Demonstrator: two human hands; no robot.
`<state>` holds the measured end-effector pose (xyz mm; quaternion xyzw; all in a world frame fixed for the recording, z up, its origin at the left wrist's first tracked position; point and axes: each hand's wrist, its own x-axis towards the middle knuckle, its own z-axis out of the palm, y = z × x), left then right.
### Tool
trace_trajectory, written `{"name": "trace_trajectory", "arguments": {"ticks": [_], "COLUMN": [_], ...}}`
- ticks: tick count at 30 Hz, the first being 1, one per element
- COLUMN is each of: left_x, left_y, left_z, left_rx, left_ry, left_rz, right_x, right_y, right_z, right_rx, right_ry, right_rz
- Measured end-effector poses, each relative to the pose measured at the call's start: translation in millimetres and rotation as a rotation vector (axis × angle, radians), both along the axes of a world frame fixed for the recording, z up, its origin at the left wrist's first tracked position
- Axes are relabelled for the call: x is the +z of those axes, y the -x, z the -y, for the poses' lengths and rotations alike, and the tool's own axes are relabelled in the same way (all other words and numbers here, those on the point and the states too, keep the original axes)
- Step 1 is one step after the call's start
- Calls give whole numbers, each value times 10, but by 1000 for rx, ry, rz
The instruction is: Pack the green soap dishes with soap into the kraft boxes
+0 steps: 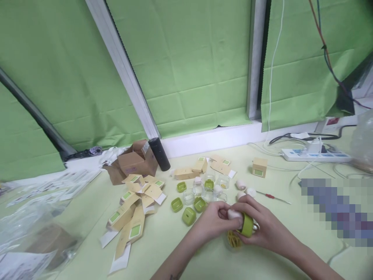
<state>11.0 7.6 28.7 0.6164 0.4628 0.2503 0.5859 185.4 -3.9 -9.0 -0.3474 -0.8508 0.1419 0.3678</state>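
My right hand (266, 229) is closed around a small olive-green case (248, 225) with a shiny metal bit on its side. My left hand (212, 219) pinches a whitish rounded piece (234, 214) at the mouth of that case; how deep it sits inside is hidden by fingers. Just below the hands lies a bundle of yellow bands (234, 240), partly covered. Beyond my left hand stand several green square cups (176, 204) and clear cups (188, 196). More whitish and pink rounded pieces (241, 184) lie past my right hand, near a red-handled screwdriver (269, 196).
Flattened tan cartons (135, 229) are heaped at left, with one folded box (259, 167) at the back right. A brown cardboard box (136, 161) and a black bottle (159, 154) stand by the wall. A power strip (316, 154) with cables lies at right, plastic bags (26, 210) at left.
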Motion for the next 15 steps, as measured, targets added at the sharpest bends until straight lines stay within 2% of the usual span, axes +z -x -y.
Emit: {"name": "trace_trajectory", "arguments": {"ticks": [3, 5, 8, 11, 15], "left_x": [-62, -82, -68, -39, -66], "left_y": [-14, -15, -16, -34, -75], "left_z": [16, 25, 35, 50, 45], "left_rx": [12, -23, -76, -48, 23], "left_ry": [-5, -6, -12, -39, -146], "left_rz": [-13, -2, 101, 199, 79], "right_x": [-7, -9, -8, 0, 9], "right_y": [21, 28, 30, 33, 39], "right_z": [11, 3, -23, -43, -51], "right_rx": [-23, -28, -36, -31, -17], "right_ry": [-10, -13, -53, -86, -3], "right_rz": [-9, -34, -85, -136, -217]}}
